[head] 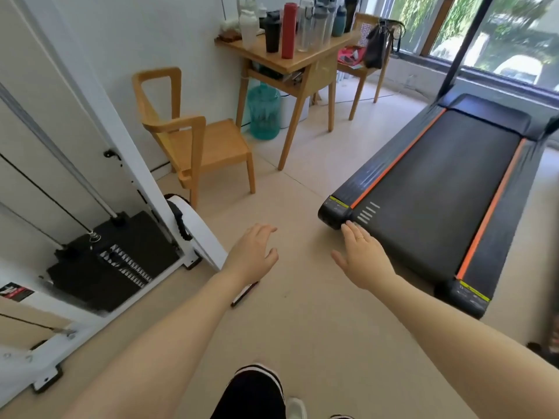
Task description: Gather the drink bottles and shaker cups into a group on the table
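Wooden and pale, the desk [298,63] stands against the far wall with the drink bottles and shaker cups already crowded on its top, well apart from me across the floor [302,297]. Both of my hands are stretched out in front of me over that floor, and neither holds anything: my left hand [252,257] is loosely open with the fingers curled a little, my right hand [361,255] is flat and spread, palm down, near the end of the treadmill [438,192].

As I judge it, the step in hand is simply the walk over. To do it well I should pass between the wooden chair [193,140] and the treadmill, keep clear of the white machine frame [187,225] on my left, and arrive square to the desk's front edge so I can reach the far row without knocking the near one. The tall narrow ones look easy to topple, so I would take each low on its body and slide it, not lift it high.

Counting what I can make out: one white shaker cup [248,28], one black shaker cup [272,31], one red bottle [289,30], at least two clear bottles [305,25], and one teal bottle [338,22]. Those behind overlap and blur, so I cannot number them. One big water jug [263,111] sits on the floor under the desk.
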Available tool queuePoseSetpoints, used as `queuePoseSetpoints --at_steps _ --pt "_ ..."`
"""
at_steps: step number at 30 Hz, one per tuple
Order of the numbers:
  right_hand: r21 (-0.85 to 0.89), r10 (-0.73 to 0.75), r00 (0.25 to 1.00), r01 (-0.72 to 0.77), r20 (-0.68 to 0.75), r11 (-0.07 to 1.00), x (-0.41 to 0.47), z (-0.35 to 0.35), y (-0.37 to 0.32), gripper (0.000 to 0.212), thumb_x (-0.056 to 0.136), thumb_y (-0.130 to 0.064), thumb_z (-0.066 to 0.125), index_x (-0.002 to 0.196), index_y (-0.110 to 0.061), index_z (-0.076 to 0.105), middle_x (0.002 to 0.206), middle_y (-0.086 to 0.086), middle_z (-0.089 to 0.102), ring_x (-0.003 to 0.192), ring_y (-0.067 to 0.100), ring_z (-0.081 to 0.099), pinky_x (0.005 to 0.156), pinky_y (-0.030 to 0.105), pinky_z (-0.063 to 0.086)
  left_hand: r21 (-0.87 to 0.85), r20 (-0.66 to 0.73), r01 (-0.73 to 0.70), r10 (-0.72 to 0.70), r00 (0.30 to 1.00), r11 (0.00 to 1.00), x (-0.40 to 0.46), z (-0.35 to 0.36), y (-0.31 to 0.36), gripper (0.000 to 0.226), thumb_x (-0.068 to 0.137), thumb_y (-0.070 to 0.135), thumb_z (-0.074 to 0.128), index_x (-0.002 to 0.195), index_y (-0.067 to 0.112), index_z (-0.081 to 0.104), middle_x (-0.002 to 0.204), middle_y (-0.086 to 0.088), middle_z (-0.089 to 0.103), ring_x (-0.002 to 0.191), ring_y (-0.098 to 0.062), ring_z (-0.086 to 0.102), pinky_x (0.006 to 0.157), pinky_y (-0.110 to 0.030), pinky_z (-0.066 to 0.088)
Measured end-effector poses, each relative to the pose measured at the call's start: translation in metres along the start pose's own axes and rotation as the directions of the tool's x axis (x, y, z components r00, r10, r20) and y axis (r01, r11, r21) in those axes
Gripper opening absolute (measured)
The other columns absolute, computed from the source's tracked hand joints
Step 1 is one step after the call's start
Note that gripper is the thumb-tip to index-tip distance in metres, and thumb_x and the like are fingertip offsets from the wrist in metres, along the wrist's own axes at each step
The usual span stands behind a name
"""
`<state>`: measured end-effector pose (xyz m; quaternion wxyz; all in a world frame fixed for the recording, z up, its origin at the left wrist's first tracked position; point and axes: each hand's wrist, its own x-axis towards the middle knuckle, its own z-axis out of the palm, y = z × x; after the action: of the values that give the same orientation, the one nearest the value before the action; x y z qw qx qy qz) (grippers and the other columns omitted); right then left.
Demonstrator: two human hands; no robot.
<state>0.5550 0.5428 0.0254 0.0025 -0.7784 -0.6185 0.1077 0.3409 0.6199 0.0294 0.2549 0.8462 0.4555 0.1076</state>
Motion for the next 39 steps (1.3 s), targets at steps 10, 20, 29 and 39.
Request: queuePoseSetpoints --at_steps 10,20,29,39 --pt "-0.06 -0.149 0.989 0.147 -0.018 0.987 0.283 -0.03 -0.004 0.067 0.097 -0.042 0.032 0.148 -0.013 0.001 0.158 0.005 -0.003 0.145 0.022 -0.006 0.116 0.035 -0.003 -0.133 -0.104 0.132 -0.146 0.984 0.982 0.253 -0.074 -0.085 0.04 0.091 0.011 0.047 0.131 0.008 0.042 0.136 -0.009 0.043 0.126 -0.021 0.04 0.098 -0.023 0.028" --pt "0.026 0.014 1.0 -0.014 -0.008 1.0 0.524 -0.088 0.058 0.063 0.098 -0.042 0.027 0.148 -0.013 0.003 0.158 0.004 0.001 0.146 0.022 0.0 0.116 0.039 0.012 0.007 -0.093 0.096 -0.094 0.991 0.995 0.537 -0.128 -0.107 0.034 0.09 0.016 0.049 0.124 0.012 0.049 0.128 -0.006 0.049 0.119 -0.019 0.044 0.099 -0.033 0.04" --pt "0.087 0.094 0.995 -0.095 0.016 0.992 0.773 -0.144 0.148 0.059 0.098 -0.042 0.026 0.147 -0.013 0.009 0.158 0.002 0.01 0.145 0.023 0.005 0.115 0.041 0.018 0.06 0.21 -0.03 0.017 0.978 0.998 0.821 -0.114 -0.084 0.042 0.091 0.019 0.05 0.132 0.015 0.042 0.136 -0.005 0.045 0.123 -0.019 0.043 0.099 -0.03 0.038" --pt "0.164 0.198 0.98 -0.192 -0.023 0.968 0.977 -0.237 0.253 0.061 0.097 -0.041 0.033 0.146 -0.01 0.014 0.155 0.006 0.02 0.142 0.024 0.019 0.111 0.038 0.025 -0.268 0.161 -0.001 0.045 0.986 0.963 1.1 -0.128 -0.014 0.039 0.089 0.018 0.05 0.127 0.014 0.047 0.125 -0.004 0.053 0.107 -0.016 0.048 0.084 -0.025 0.036"
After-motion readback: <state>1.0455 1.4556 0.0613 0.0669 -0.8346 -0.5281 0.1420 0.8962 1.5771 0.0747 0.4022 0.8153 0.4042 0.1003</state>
